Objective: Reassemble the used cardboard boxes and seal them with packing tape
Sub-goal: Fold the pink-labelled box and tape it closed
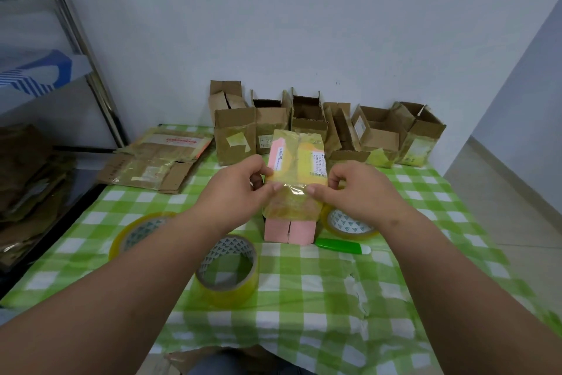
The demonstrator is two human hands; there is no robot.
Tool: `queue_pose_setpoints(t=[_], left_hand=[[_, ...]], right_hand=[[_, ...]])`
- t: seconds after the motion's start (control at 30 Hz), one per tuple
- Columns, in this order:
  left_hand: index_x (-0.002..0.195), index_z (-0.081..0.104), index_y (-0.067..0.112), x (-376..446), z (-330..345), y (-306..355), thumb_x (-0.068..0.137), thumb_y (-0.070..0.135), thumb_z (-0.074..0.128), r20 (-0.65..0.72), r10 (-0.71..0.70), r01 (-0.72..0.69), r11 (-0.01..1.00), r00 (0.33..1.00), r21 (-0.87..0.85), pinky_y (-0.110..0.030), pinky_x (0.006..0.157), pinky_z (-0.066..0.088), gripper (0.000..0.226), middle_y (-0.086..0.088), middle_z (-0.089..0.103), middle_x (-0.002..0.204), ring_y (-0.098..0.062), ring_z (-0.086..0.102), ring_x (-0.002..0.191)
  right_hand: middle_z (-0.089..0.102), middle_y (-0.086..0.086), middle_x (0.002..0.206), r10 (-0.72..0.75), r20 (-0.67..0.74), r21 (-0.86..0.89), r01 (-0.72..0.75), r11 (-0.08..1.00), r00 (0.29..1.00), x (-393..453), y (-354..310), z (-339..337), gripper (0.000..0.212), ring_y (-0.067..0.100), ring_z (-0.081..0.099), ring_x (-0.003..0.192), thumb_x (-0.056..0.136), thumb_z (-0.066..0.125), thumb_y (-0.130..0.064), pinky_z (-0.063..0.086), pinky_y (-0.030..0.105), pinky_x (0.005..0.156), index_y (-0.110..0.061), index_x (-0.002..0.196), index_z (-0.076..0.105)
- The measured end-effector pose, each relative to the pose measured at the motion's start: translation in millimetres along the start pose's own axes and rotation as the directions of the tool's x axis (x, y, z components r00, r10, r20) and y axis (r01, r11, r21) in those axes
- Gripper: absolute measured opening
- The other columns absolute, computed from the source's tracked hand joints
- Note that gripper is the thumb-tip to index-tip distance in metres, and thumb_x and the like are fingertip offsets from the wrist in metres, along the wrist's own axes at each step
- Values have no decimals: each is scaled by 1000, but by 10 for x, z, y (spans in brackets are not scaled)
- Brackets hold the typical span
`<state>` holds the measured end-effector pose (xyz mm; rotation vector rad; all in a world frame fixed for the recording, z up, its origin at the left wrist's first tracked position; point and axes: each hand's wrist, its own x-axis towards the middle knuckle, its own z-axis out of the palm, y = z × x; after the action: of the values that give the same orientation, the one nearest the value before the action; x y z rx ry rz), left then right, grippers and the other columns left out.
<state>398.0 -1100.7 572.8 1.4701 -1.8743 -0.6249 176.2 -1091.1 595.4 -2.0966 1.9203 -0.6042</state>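
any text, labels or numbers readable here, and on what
Nothing reads clearly.
Pink box: white shipping label with barcode, print too small.
Flat cardboard: red print on a label, blurred.
Back brown box: handwritten green marks, unreadable.
Tape rolls: triangle pattern only, no words.

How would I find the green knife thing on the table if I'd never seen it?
Start at the green checked tablecloth. Look just below the pink and yellow box held by both hands. The green utility knife lies flat there, beside a tape roll; it is the only long, thin, solid-green thing.
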Motion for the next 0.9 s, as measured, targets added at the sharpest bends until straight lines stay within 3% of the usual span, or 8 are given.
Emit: queue_pose_setpoints(t=[0.17, 0.27, 0.33, 0.43, 0.53, 0.6, 0.77, 0.9], left_hand=[[100, 60, 30, -1, 16, -22, 87, 27, 73, 5, 0, 0, 1000, 1000, 30, -28, 65, 46, 18, 8, 63, 84, -15, 59, 76], [94, 56, 31, 0, 11, -18, 85, 21, 71, 24, 0, 0, 1000, 1000, -4, -35, 68, 49, 20, 6, 60, 80, -19, 57, 73], [91, 50, 31, -3, 6, 40, 83, 31, 70, 48, -9, 8, 1000, 999, 13, -43, 70, 51, 21, 6, 58, 76, -19, 57, 72], [93, 46, 24, -6, 47, 173, 80, 59, 68, 10, -16, 14, 976, 1000, 220, -37, 62, 47, 43, 8, 56, 76, -13, 56, 71], [93, 44, 23, 14, 91, 240, 81, 63, 66, -53, 4, 16, 932, 999, 362, -36, 61, 48, 47, 9, 55, 76, -13, 54, 70], [93, 45, 23, 27, 98, 219, 82, 61, 67, -48, 26, -5, 924, 998, 383, -36, 61, 48, 45, 9, 54, 76, -15, 55, 71], [95, 49, 21, 6, 60, 143, 87, 44, 70, 1, 96, -91, 945, 995, 313, -34, 62, 43, 32, 10, 51, 75, -16, 51, 72], [96, 54, 23, -15, 85, 35, 89, 26, 71, 0, 65, -65, 997, 998, 42, -33, 68, 46, 18, 4, 54, 80, -14, 50, 73]], right_hand=[[63, -3, 80, -34, 24, -78, 36, 996, 999, 27, 21, 0, 44, 16, 58, 76, 77, 71, -58, 47, 33, 66, -17, 72, 57], [58, -6, 83, -100, -11, -161, 97, 982, 995, 38, 32, 54, 39, 16, 55, 79, 77, 70, -54, 47, 35, 70, -22, 69, 50], [56, -7, 82, -114, -21, -158, 110, 981, 993, 31, 55, 68, 37, 17, 54, 80, 76, 68, -54, 47, 36, 72, -23, 69, 49], [55, -6, 79, -128, -26, -148, 123, 981, 991, 13, 62, 74, 41, 19, 55, 78, 75, 62, -60, 46, 37, 71, -21, 69, 49], [54, -6, 73, -115, -72, -172, 101, 980, 991, 9, 29, 94, 54, 14, 52, 70, 76, 54, -74, 39, 34, 62, -22, 65, 45], [52, -6, 74, -103, -76, -190, 87, 978, 992, 14, 26, 106, 53, 14, 51, 69, 79, 55, -72, 38, 34, 61, -23, 65, 44], [56, -5, 84, -124, 29, -107, 126, 986, 992, 34, 150, 83, 34, 20, 54, 84, 86, 65, -48, 48, 39, 75, -22, 71, 49], [58, -6, 95, -86, 105, 11, 85, 996, 991, -10, 222, -14, 18, 20, 55, 91, 80, 71, -31, 47, 36, 77, -27, 84, 54]])
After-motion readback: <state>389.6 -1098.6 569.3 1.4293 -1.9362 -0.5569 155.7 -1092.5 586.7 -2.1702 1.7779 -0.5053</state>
